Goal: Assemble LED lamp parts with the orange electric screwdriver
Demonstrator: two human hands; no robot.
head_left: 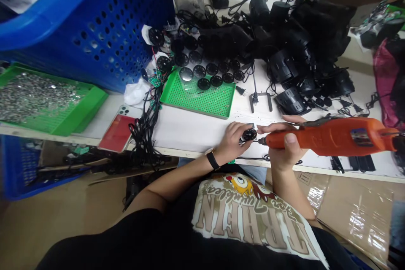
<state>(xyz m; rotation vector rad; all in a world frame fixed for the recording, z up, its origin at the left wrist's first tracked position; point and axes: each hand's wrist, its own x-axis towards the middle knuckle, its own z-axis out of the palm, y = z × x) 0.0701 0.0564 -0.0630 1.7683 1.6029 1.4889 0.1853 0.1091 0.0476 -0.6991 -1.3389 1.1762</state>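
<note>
Left hand (pixel 232 141) is closed narrowly around a small black round disc (pixel 249 135), fingers gripping its rim, just above the white workbench (pixel 193 133); whether the disc rests on the bench cannot be told. A dark wristwatch (pixel 212 160) sits on that wrist. Right hand (pixel 286 143) is wrapped firmly around an orange electric driver (pixel 335 137), thumb along the near side, fingers reaching over the top. Its slim metal tip (pixel 260 140) points at the disc from just beside it; contact is hard to confirm at this angle. Good practice here: keep the tip square to the disc, with both hands steady and close together — a slanted tip could slip across the black face. Bracing the left hand on the bench would help. Beyond the hands, a green perforated tray (pixel 218 107) holds more black discs (pixel 204 83) and clear round discs (pixel 186 74). Further left, a second green tray (pixel 85 105) is heaped with small metal parts (pixel 34 97), beside a phone in a red case (pixel 117 133) and a tangle of black cords (pixel 144 135). A blue perforated crate (pixel 95 21) stands behind — black lamp housings (pixel 291 67) crowd the far bench.
</note>
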